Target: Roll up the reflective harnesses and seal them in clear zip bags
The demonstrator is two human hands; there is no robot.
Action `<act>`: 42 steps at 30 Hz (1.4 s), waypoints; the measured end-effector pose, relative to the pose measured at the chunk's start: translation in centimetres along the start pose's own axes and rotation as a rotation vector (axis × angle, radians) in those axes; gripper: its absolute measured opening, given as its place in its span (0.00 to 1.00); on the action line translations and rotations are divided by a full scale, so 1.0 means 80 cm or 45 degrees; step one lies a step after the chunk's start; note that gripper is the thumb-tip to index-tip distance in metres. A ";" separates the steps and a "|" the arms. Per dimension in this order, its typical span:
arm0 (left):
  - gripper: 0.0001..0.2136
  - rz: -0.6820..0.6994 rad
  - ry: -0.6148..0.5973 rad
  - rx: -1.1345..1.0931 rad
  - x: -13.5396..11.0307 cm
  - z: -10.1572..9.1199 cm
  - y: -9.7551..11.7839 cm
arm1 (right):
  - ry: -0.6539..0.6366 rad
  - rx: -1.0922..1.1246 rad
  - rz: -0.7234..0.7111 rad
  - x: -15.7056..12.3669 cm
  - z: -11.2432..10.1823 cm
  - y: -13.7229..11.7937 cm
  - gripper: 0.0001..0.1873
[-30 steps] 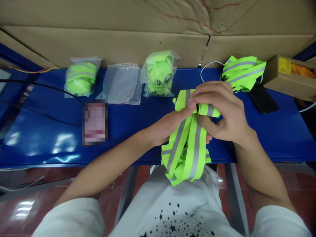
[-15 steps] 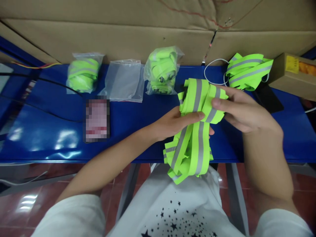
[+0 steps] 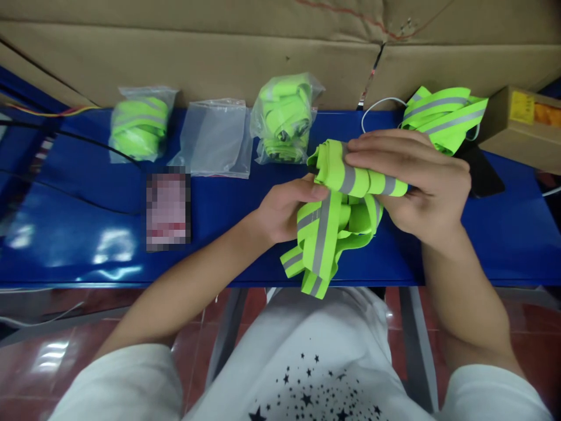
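A bundle of neon yellow-green reflective straps (image 3: 322, 234) with grey stripes is held up over the front of the blue table. Its upper part is folded into a thick roll, and loose loops and ends dangle below. My left hand (image 3: 284, 207) grips the bundle's left side, thumb in front and the other fingers hidden behind. My right hand (image 3: 421, 181) is closed over the roll from the right, fingers across its top and thumb underneath.
On the blue table (image 3: 228, 234) stand clear bags of green straps (image 3: 139, 128) (image 3: 284, 114), with flat plastic bags (image 3: 214, 137) between them. Further right are loose straps (image 3: 445, 114), a dark flat object (image 3: 482, 172) and a cardboard box (image 3: 521, 131). A blurred-out item (image 3: 169, 210) lies left.
My right hand has turned over the top of the roll, tipping and folding it. The dangling loops have swung up and spread, and my left thumb has shifted left.
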State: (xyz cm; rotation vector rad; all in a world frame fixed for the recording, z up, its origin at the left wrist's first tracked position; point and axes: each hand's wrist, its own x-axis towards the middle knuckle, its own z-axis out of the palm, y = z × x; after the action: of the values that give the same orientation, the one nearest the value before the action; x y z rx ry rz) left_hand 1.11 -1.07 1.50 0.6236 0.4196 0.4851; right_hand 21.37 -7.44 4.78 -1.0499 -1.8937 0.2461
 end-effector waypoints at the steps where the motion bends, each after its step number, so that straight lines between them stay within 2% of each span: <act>1: 0.14 0.026 -0.068 0.016 0.000 0.001 -0.001 | -0.006 0.003 -0.014 0.000 0.000 0.002 0.23; 3: 0.17 0.083 -0.167 0.033 0.002 0.002 -0.003 | -0.049 0.001 -0.027 0.001 0.002 0.004 0.25; 4: 0.17 0.107 -0.169 0.030 0.003 0.003 -0.005 | -0.089 0.000 -0.008 0.001 0.003 0.004 0.26; 7: 0.11 0.113 -0.079 0.023 0.006 0.004 -0.007 | -0.239 0.058 0.088 0.003 0.003 0.000 0.26; 9: 0.08 0.121 0.012 0.022 0.008 0.004 -0.005 | -0.262 0.216 0.185 0.004 0.002 0.000 0.34; 11: 0.08 0.140 0.065 0.018 0.009 0.002 0.001 | -0.156 0.434 0.348 0.004 0.005 0.005 0.38; 14: 0.10 0.210 0.101 0.011 0.010 -0.001 0.009 | 0.004 0.719 0.752 0.002 0.018 0.016 0.31; 16: 0.12 0.287 0.114 0.021 0.011 -0.003 0.012 | -0.090 0.891 0.995 0.000 0.028 0.020 0.26; 18: 0.12 0.355 0.114 0.044 0.010 -0.004 0.013 | -0.229 1.076 1.116 -0.001 0.036 0.020 0.24; 21: 0.12 0.412 0.116 0.087 0.009 -0.002 0.012 | -0.271 1.223 1.082 -0.002 0.040 0.017 0.25; 25: 0.11 0.455 0.156 0.122 0.008 0.004 0.013 | -0.276 1.128 0.912 -0.001 0.040 0.016 0.22; 27: 0.11 0.457 0.179 0.131 0.010 0.004 0.016 | -0.284 1.088 0.887 0.000 0.042 0.015 0.22; 31: 0.14 0.434 0.191 0.121 0.011 0.003 0.021 | -0.295 1.066 0.949 -0.001 0.048 0.013 0.23; 35: 0.14 0.387 0.163 0.073 0.006 0.009 0.021 | -0.351 1.082 1.026 -0.004 0.047 0.012 0.20; 38: 0.12 0.410 0.185 0.070 0.001 0.014 0.020 | -0.379 1.081 1.047 -0.004 0.047 0.010 0.22; 40: 0.10 0.458 0.189 0.095 0.000 0.016 0.020 | -0.324 1.039 0.988 -0.002 0.049 0.007 0.25; 42: 0.09 0.524 0.209 0.114 0.001 0.016 0.023 | -0.165 0.916 0.888 -0.001 0.051 0.005 0.27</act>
State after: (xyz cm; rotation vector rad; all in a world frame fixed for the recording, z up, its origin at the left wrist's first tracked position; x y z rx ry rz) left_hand 1.24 -0.30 3.61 0.7638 0.4713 0.9181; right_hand 18.34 -6.26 2.29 -1.1400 -1.2874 1.3085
